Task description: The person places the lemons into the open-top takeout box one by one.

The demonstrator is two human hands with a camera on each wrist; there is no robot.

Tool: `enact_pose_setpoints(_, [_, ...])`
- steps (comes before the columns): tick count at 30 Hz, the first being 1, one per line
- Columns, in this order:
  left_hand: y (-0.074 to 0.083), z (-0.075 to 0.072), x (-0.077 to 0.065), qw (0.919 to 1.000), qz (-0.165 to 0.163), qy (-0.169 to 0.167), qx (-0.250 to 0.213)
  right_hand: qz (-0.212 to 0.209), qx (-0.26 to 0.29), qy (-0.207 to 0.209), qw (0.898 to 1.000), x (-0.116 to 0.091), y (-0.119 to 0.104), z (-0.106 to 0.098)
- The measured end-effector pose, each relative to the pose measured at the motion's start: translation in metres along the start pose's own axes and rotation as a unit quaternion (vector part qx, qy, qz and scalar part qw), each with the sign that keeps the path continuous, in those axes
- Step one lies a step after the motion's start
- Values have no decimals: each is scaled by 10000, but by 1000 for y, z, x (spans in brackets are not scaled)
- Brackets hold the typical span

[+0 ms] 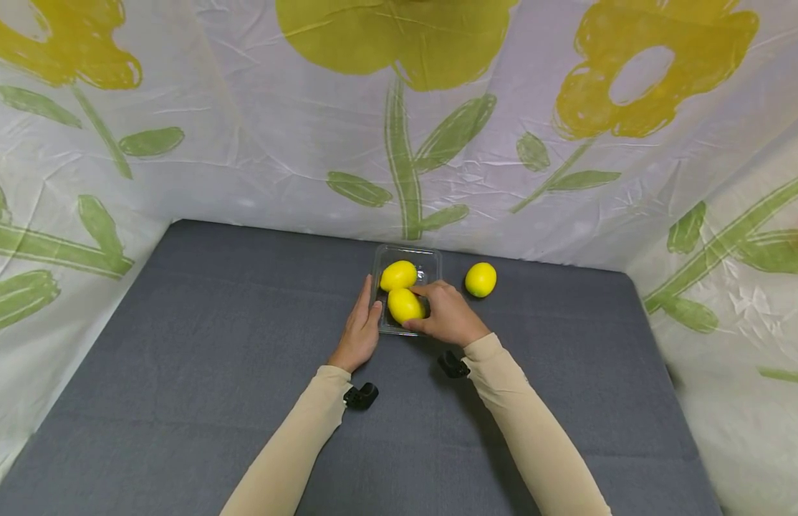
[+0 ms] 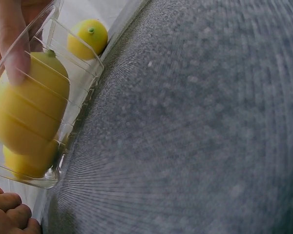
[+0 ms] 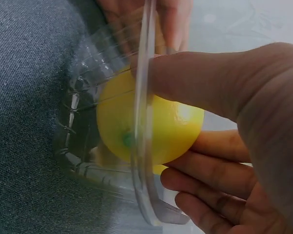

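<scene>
A clear plastic box (image 1: 408,249) stands at the far middle of the table. My right hand (image 1: 452,315) pinches a yellow lemon (image 1: 404,306) between thumb and fingers in the near half of the box. In the right wrist view that lemon (image 3: 173,129) shows partly above the box's rim (image 3: 142,141), under the thumb. Behind it inside the box lies a second lemon (image 1: 397,275). My left hand (image 1: 359,333) rests along the box's left side, its fingers straight. A third lemon (image 1: 481,280) sits on the table, right of the box.
Dark grey cloth covers the table (image 1: 244,358). A white curtain (image 1: 263,143) with yellow flowers hangs right behind the table's far edge and at both sides. Each wrist wears a small black camera (image 1: 362,395).
</scene>
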State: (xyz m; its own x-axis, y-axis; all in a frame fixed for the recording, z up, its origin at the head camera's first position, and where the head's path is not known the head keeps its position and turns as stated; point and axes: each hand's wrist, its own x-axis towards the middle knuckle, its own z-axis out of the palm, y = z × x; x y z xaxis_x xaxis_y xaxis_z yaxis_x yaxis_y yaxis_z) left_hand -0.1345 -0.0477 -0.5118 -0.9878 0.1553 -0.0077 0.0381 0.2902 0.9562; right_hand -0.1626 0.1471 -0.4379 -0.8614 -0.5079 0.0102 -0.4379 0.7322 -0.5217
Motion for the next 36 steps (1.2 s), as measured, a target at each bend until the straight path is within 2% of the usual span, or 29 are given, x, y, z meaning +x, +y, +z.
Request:
enact_pose_setpoints(7, [-1, 1, 1, 10000, 69, 9, 3, -89, -347, 50, 9993, 5, 1, 6])
enact_pose_setpoints(13, [-1, 1, 0, 10000, 31, 15, 50, -126, -432, 99, 9989, 5, 2, 10])
enact_pose_setpoints(18, [1, 0, -2, 10000, 26, 12, 10, -171, -143, 274, 9994, 0, 1, 8])
enact_pose_setpoints(24, [2, 0, -2, 10000, 39, -14, 0, -65, 365, 677, 9970, -8, 3, -1])
enact_pose_setpoints(31, [0, 1, -1, 10000, -5, -3, 49, 199, 726, 1270, 9890, -16, 11, -12])
enact_pose_setpoints(36, [1, 1, -1, 10000, 81, 24, 32, 475, 942, 1688, 9800, -20, 23, -17])
